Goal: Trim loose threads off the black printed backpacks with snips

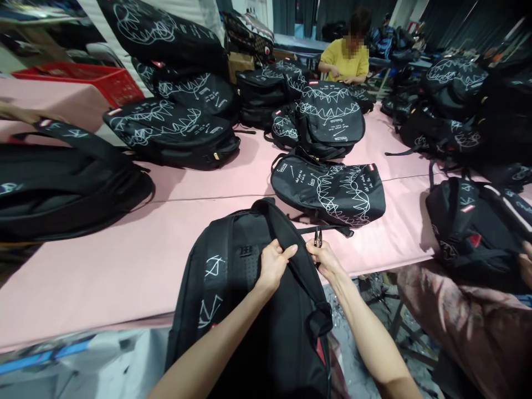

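A black backpack (270, 349) leans against the table edge in front of me, its back panel and shoulder straps facing up. My left hand (273, 267) is closed round the inner edge of its right-side shoulder strap (286, 227), thumb pointing right. On the strap's outer edge, my right hand (325, 258) pinches with thumb and finger. Small dark thread snips (318, 238) are held in that same hand, blades pointing up. White scribbled lines mark the backpack's other strap (214, 269). Just beyond lies another black backpack (328, 188) with white drawings.
Several black backpacks (174, 130) are piled on the pink-covered table (137, 266). A red crate (95, 83) stands at left. Across the table is a person in yellow (344, 58). Other people's hands touch backpacks at the far left and right edges.
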Demonstrator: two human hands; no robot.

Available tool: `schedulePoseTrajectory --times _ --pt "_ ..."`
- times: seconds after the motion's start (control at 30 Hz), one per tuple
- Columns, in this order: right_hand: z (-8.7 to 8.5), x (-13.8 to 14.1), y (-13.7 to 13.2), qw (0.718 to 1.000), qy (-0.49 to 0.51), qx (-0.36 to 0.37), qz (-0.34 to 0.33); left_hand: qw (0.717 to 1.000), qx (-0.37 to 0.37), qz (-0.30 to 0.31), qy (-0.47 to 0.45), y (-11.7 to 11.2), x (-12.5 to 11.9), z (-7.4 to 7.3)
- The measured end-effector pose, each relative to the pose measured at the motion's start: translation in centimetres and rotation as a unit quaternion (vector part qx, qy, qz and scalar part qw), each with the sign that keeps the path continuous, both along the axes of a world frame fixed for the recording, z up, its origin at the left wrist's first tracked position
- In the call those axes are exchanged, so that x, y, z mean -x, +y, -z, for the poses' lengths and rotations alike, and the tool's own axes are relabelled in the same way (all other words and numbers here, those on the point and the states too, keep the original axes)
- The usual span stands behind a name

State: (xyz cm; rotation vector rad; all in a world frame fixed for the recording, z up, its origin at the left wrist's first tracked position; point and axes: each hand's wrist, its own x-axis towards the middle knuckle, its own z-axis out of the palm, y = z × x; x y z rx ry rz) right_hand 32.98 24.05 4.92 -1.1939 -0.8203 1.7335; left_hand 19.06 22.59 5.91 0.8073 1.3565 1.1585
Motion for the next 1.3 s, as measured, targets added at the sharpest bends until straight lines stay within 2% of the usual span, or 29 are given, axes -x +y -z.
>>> schedulePoseTrajectory --times 0.2,0.3,0.37,0.43,0.5,0.53,0.6,0.73,0.83,0.93,1.0,1.1,1.3 --pt "-0.3 0.2 -0.1 0.998 -0.042 -0.031 0.022 1.000 0.000 0.009 0.020 -0.1 0.2 0.0" --pt "-0.5 0.2 -0.6 0.984 -0.135 -0.108 0.044 0.999 0.001 0.002 0.034 -0.1 0.1 0.1" --pt "-0.4 0.2 -1.2 0.946 -0.242 -0.196 0.089 0.998 -0.004 -0.012 0.054 -0.1 0.1 0.2" --pt "-0.2 0.1 -2.0 0.889 -0.349 -0.278 0.106 0.997 -0.010 -0.024 0.070 -0.1 0.0 0.5" --pt "-0.1 0.1 -2.7 0.841 -0.430 -0.321 0.073 0.997 -0.017 -0.027 0.071 -0.1 0.1 0.8" --pt "-0.1 0.1 -3.0 0.826 -0.456 -0.328 0.049 0.997 -0.021 -0.023 0.065 -0.1 0.1 0.9" --pt "-0.3 0.0 -3.3 0.815 -0.479 -0.326 0.020 0.998 -0.029 -0.015 0.053 -0.1 0.1 1.1" --pt "-0.8 -0.1 -2.5 0.838 -0.452 -0.307 0.014 0.998 -0.034 -0.009 0.059 -0.1 0.3 1.2" --pt "-0.9 -0.4 -1.0 0.880 -0.402 -0.252 -0.014 0.997 -0.032 0.009 0.068 -0.2 0.6 1.2" --pt "-0.8 -0.9 0.2 0.927 -0.301 -0.207 -0.082 0.998 -0.030 0.031 0.048 -0.1 0.8 1.2" --pt "-0.8 -1.2 0.6 0.949 -0.227 -0.188 -0.113 0.998 -0.026 0.043 0.022 -0.1 0.9 1.1" --pt "-0.8 -1.6 0.8 0.962 -0.162 -0.176 -0.131 0.998 -0.017 0.055 -0.014 0.0 0.8 1.0" --pt "-1.4 -1.5 0.7 0.967 -0.137 -0.165 -0.138 0.998 -0.002 0.055 -0.029 0.1 1.0 1.3"
